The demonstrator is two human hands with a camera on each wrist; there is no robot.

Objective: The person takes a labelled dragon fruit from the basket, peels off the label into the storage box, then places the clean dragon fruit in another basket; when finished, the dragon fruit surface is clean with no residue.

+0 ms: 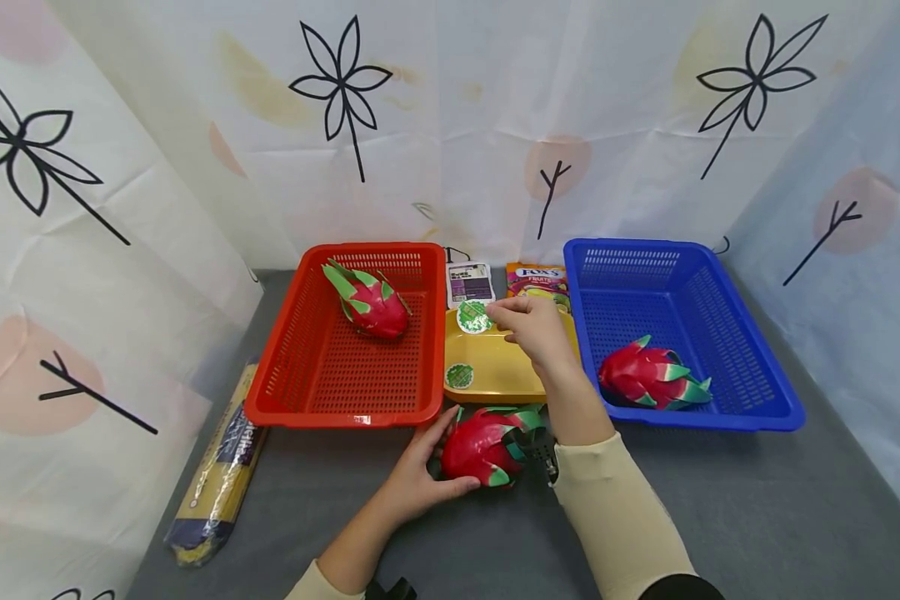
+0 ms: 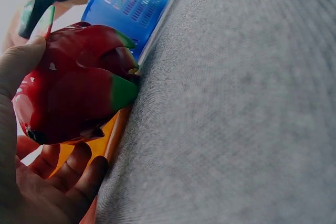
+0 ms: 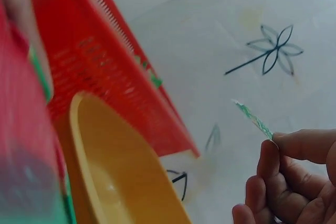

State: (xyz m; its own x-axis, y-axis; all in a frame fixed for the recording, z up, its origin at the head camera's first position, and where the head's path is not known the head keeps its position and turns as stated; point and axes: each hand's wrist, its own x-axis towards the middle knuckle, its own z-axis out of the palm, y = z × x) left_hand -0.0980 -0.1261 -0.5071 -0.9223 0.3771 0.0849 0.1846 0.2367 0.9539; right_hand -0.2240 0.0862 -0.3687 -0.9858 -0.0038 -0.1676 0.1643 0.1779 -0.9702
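Observation:
My left hand [image 1: 417, 482] holds a red dragon fruit [image 1: 474, 450] with green-tipped scales in front of the yellow tray [image 1: 504, 364]. Its thumb lies along the near side and the fingers are round the far side, as the left wrist view shows the fruit [image 2: 68, 87] between them. Above the tray, my right hand [image 1: 528, 329] pinches a round green-and-white sticker [image 1: 473, 317] by its edge. Seen edge-on in the right wrist view, the sticker [image 3: 254, 119] sticks out from thumb and forefinger. A similar round sticker [image 1: 460, 377] lies in the tray's near left corner.
A red basket [image 1: 337, 387] on the left holds one dragon fruit [image 1: 375, 304]. Another dragon fruit [image 1: 648, 375] lies in the blue basket [image 1: 712, 317] on the right. Behind the tray are a Fox's candy bag [image 1: 537, 279] and a purple-white card [image 1: 470, 283]. A pasta pack [image 1: 221, 467] lies far left.

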